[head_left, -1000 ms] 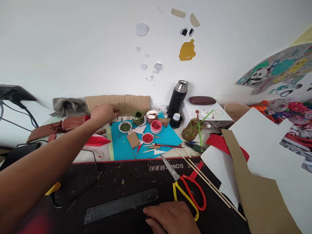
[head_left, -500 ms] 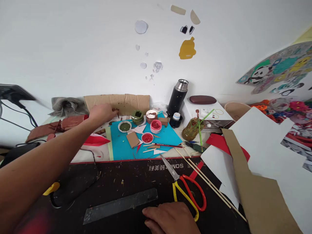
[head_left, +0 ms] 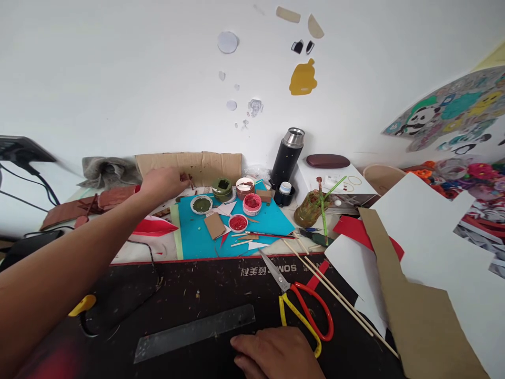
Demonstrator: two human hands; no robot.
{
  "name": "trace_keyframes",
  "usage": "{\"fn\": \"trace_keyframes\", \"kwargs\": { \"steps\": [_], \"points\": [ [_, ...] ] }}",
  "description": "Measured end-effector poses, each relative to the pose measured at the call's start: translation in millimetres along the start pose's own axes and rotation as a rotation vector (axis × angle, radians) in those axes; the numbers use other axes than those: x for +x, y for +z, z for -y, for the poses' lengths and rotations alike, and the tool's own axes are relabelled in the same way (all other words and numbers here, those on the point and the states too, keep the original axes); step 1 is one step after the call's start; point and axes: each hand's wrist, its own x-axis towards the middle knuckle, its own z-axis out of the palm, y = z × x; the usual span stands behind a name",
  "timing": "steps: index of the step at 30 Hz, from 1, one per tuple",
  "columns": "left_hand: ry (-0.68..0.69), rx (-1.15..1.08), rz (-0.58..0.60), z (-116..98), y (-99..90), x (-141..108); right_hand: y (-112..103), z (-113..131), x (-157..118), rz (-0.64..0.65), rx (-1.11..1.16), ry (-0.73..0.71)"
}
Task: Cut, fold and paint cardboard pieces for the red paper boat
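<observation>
My left hand (head_left: 168,181) reaches far across the table to the standing cardboard strip (head_left: 213,166). Its thumb and fingers are pinched together at a small dark brown piece (head_left: 192,182), too small to name. Low in the view, my right hand (head_left: 278,352) lies on the black mat (head_left: 189,295), fingers stretched out to the left, holding nothing. Scissors (head_left: 284,284) with red and yellow handles lie just beyond it, blades apart. A clear ruler-like strip (head_left: 197,332) lies to its left.
Open paint pots, one green (head_left: 223,189) and one red (head_left: 251,204), stand on blue paper (head_left: 189,226). A black flask (head_left: 288,158) and a murky brush jar (head_left: 310,210) stand behind. Wooden sticks (head_left: 343,297) and cut cardboard (head_left: 418,316) lie at right, a grey cloth (head_left: 108,171) at left.
</observation>
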Motion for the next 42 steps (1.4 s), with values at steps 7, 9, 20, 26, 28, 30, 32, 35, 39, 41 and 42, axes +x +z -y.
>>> {"fn": "trace_keyframes", "kwargs": {
  "steps": [7, 9, 20, 26, 28, 30, 32, 35, 39, 41, 42],
  "points": [
    [0.067, -0.046, 0.015, -8.8, 21.3, 6.2, -0.5, 1.9, 3.5, -0.052, 0.016, -0.017],
    [0.074, -0.049, 0.037, -10.0, 25.0, 10.4, -0.2, 0.7, 0.5, -0.024, 0.017, -0.007],
    [0.052, -0.083, 0.061, -4.8, 29.6, 18.8, 5.1, -1.8, -4.8, 0.018, -0.056, -0.022],
    [0.000, -0.129, -0.029, -11.7, 23.1, 12.7, 2.0, 1.4, 4.3, -0.039, -0.040, -0.028],
    [-0.006, -0.139, -0.049, -15.4, 21.7, 11.5, 1.9, 2.0, 5.9, -0.040, -0.055, -0.030],
    [-0.011, -0.149, -0.066, -18.8, 20.8, 10.7, 2.1, 2.4, 6.4, -0.035, -0.065, -0.031],
    [-0.016, -0.157, -0.080, -21.5, 20.2, 10.2, 2.6, 2.6, 6.1, -0.037, -0.074, -0.036],
    [-0.016, -0.151, -0.093, -24.0, 20.1, 9.5, 3.9, 2.4, 4.9, -0.043, -0.101, -0.041],
    [-0.009, -0.119, -0.097, -27.5, 21.9, 9.0, 6.2, 0.2, 0.7, -0.018, -0.117, -0.063],
    [-0.010, -0.098, -0.100, -30.0, 23.4, 9.1, 7.2, -1.5, -2.3, 0.012, -0.115, -0.075],
    [-0.009, -0.089, -0.102, -31.3, 24.1, 9.3, 7.6, -2.2, -3.7, 0.026, -0.113, -0.079]
  ]
}}
